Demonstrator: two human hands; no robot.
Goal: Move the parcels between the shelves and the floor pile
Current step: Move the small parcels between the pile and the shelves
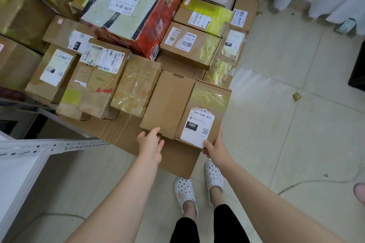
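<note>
Gripping: right hand pinches the near right corner of the box, thumb on top at the edge of the white label, other fingers hidden under the corner.
Touching: left hand lies at the box's near left edge, fingers nearly straight, tips against the cardboard, holding nothing.
Box position: front row of the floor pile, on a flat cardboard sheet, near end between the two hands.
Left edge: just beside a taped parcel; contact cannot be told.
Back edge: close to more boxes; a red box sits farther back, on top.
Right edge: faces bare tiled floor.
Open room: tiles to the right and toward the white shoes.
Near left: white metal shelf rail, apart from the box.
</note>
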